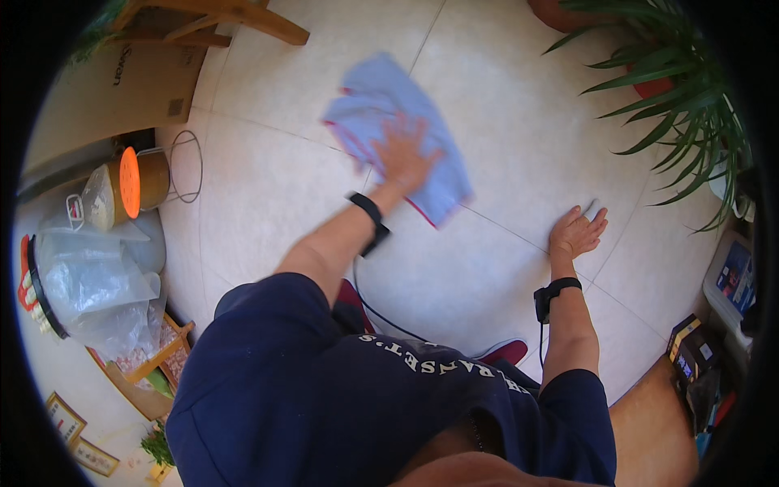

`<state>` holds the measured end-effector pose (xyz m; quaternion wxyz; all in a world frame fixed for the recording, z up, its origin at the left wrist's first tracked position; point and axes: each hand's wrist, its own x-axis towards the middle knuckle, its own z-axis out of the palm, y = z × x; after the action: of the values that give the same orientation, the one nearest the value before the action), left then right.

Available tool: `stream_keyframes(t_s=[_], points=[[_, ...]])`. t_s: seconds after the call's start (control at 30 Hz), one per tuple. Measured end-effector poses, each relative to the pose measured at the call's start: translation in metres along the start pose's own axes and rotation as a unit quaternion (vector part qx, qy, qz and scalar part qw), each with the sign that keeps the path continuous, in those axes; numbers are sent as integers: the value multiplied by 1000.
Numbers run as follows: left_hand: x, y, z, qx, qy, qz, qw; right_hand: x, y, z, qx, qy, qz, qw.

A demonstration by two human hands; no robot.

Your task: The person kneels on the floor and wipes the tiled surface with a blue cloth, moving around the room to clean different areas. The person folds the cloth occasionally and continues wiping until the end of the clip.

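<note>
My left hand lies palm down with its fingers spread on a light blue cloth with a red edge. The cloth is spread unevenly over the pale tiled floor, its far end rumpled. Both cloth and hand are slightly blurred. Off to the right, my right hand is low over the tiles, its fingers apart and apparently braced on the floor. A small grey thing shows by its fingertips; I cannot tell what it is. Black bands with small devices circle both wrists.
A long-leaved potted plant leans in from the upper right. Leftward stand a cardboard box, a wire stand, and a container with an orange lid. Wooden legs reach in at top left. A black cable runs near my shoes.
</note>
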<state>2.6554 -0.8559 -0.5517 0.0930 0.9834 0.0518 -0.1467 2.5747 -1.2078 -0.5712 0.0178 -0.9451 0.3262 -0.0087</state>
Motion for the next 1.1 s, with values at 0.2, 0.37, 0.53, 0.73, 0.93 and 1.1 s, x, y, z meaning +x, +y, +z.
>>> stream_keyframes(t_s=[0.2, 0.37, 0.53, 0.73, 0.93, 1.1], points=[[-76, 102, 39, -78, -16, 263, 961, 0, -2, 1, -6, 18, 6, 1000], [-59, -9, 11, -49, -36, 154, 986, 0, -3, -2, -9, -1, 11, 1000], [-25, -93, -8, 3, 76, -155, 985, 0, -2, -3, -12, 3, 11, 1000], [-28, 12, 15, -43, 40, 41, 997, 0, -5, -5, 1, 8, 14, 1000], [120, 80, -6, 5, 92, 221, 971, 0, -4, -4, -1, 12, 1, 1000], [254, 19, -81, 6, -33, 18, 999, 0, -1, 2, -2, 29, -15, 999]])
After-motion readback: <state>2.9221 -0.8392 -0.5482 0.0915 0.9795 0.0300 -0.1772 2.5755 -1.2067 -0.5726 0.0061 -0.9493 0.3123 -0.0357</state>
